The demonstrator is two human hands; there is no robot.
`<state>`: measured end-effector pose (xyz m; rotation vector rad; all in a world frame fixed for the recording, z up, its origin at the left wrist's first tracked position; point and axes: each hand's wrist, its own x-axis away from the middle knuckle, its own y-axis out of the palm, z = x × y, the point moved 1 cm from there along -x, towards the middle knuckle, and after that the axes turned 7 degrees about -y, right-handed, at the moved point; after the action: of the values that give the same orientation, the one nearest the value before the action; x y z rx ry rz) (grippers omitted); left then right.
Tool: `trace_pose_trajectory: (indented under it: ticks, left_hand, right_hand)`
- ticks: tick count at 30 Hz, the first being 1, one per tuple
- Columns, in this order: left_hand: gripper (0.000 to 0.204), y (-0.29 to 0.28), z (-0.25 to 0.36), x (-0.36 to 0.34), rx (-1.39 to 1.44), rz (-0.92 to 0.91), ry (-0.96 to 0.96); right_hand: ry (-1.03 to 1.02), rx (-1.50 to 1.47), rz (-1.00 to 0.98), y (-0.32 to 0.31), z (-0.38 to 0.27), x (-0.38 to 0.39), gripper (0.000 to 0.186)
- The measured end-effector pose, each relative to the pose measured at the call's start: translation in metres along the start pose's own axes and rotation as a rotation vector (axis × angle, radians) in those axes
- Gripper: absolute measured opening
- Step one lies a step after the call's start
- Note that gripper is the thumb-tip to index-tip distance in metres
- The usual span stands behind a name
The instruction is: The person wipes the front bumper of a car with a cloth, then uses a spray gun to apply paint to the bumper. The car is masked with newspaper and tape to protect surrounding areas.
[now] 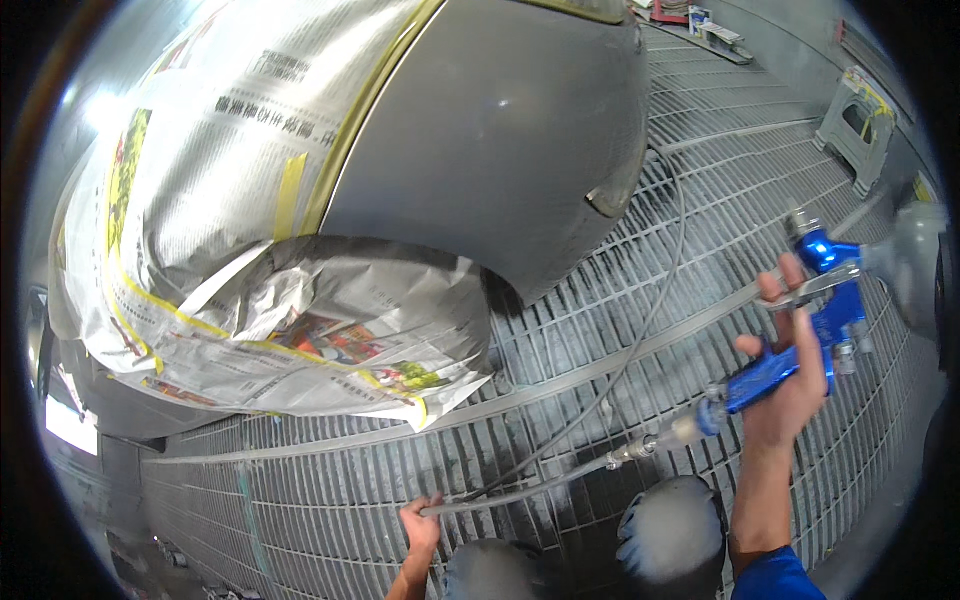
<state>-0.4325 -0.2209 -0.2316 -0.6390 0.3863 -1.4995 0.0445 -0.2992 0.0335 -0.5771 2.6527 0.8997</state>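
Note:
My right hand (790, 390) is wrapped round the handle of a blue spray gun (835, 305), held up on the right. Fingers lie at its silver trigger, and a translucent cup (912, 265) is attached to the gun. From the bottom of the handle an air hose (530, 497) runs left through metal couplings. My left hand (421, 524) grips that hose low in the middle. Ahead stands a car's grey corner panel (490, 140). Newspaper masking (250, 110) with yellow tape covers the body beside it and the wheel (370, 330).
Metal grating (720, 180) forms the floor. The hose's far stretch (680, 230) loops across it towards the car. A grey step stool (858, 130) stands by the right wall, and small items (715, 35) lie at the far end. My knees (672, 530) show below.

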Motion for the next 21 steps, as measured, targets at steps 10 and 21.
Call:
trace_pose_trajectory:
  ticks: [10,21]
  left_hand:
    - [0.041,-0.1,0.028,0.038,-0.419,0.228,0.148]
    - [0.052,-0.187,-0.014,0.003,0.09,0.344,0.057]
  right_hand:
    - [0.445,-0.055,-0.228,-0.004,0.112,0.154,0.04]
    - [0.464,-0.281,-0.294,0.094,0.126,0.24,0.029]
